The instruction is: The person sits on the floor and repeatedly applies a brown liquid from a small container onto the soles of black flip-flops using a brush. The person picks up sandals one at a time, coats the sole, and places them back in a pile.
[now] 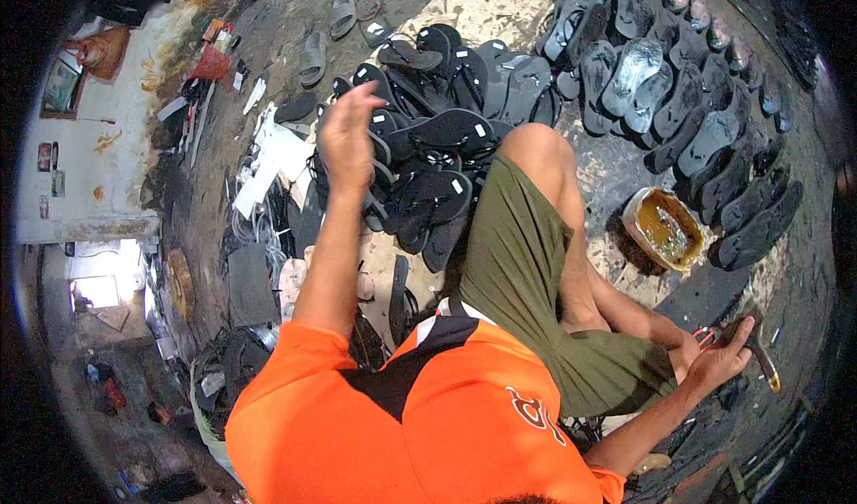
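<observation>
the person's left forearm rises straight up, its hand [346,142] lifted in front of the heap of black rubber flip-flops [437,131], fingers released, loosely extended and bent toward the right. the right arm reaches out low beside the folded leg, its hand [721,361] at the dark curved tool with a yellowish tip [765,361]; whether those fingers grasp it, one cannot tell. a round tub of amber paste [632,214] stands farther forward.
</observation>
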Tool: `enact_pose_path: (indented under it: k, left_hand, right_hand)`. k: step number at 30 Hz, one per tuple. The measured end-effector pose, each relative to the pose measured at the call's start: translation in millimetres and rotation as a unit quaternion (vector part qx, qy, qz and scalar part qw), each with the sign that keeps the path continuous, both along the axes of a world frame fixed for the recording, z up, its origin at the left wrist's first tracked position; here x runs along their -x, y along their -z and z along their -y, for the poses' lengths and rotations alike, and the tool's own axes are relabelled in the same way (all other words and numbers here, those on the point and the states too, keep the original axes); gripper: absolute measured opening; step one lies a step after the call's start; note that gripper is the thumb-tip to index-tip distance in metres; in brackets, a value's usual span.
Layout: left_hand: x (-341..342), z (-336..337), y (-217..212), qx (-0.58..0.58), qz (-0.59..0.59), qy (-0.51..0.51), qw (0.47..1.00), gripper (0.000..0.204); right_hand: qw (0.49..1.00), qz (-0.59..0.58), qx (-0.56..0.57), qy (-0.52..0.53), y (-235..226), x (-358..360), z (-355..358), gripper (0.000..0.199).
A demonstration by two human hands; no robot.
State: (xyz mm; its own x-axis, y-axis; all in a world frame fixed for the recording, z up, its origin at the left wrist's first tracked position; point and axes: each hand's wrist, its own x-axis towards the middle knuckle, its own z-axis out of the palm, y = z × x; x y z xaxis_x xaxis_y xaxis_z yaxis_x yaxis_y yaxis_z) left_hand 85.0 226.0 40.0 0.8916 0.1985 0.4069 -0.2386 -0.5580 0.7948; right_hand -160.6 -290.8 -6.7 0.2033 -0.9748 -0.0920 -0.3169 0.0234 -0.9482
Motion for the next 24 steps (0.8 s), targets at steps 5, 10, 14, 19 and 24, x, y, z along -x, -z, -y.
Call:
enact_pose_path:
  k: [5, 10, 14, 19, 24]
  left_hand:
    - [48.4, -176.7, 103.2, -0.18, -0.293, -0.318, 0.883, 0.079]
    - [56.4, -155.4, 110.8, -0.426, -0.288, -0.218, 0.829, 0.071]
    - [27.3, -153.0, 122.4, -0.214, -0.136, -0.122, 0.96, 0.057]
    - [43.2, -80.7, 82.7, -0.234, -0.058, -0.028, 0.97, 0.054]
    - [67.7, -78.9, 85.4, -0.218, -0.099, 0.084, 0.967, 0.058]
  right_hand:
    - [0.99, 0.033, 0.023, -0.136, 14.7, -28.3, 11.9, 0.053]
    - [0.911, -0.254, -0.022, -0.324, 35.2, -95.7, -1.0, 0.041]
    - [0.849, -0.239, 0.175, -0.437, 143.4, -121.1, 31.2, 0.043]
    - [0.807, -0.306, 0.276, -0.423, 137.3, -113.6, 14.9, 0.038]
    - [0.946, 0.009, 0.125, -0.3, 82.6, -83.1, 34.9, 0.028]
